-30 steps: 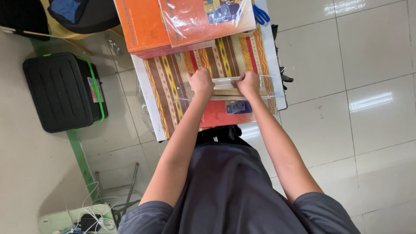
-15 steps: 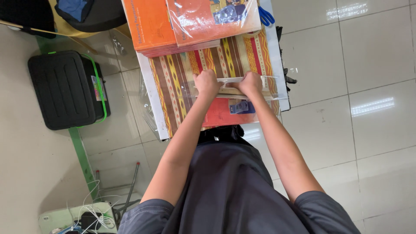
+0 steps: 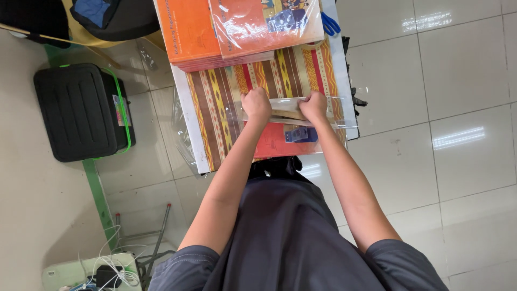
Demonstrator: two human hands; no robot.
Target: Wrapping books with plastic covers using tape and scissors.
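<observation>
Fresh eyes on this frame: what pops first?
Both fists meet mid-frame: the left hand and right hand grip a clear plastic sleeve over a red softcover book, on a small table with a striped red, brown and yellow woven cloth. A stack of orange books sits at the table's far end, the top one in shiny wrap. A black hard case with green trim lies on the floor tiles to the left.

Surroundings: a stack of orange books [image 3: 188, 32] and blue-handled scissors [image 3: 330, 24] on a striped woven tablecloth [image 3: 215, 108], a black case with green trim [image 3: 81, 110] on the pale tiled floor [image 3: 447, 81], and tangled white cables [image 3: 110, 267] at lower left.
</observation>
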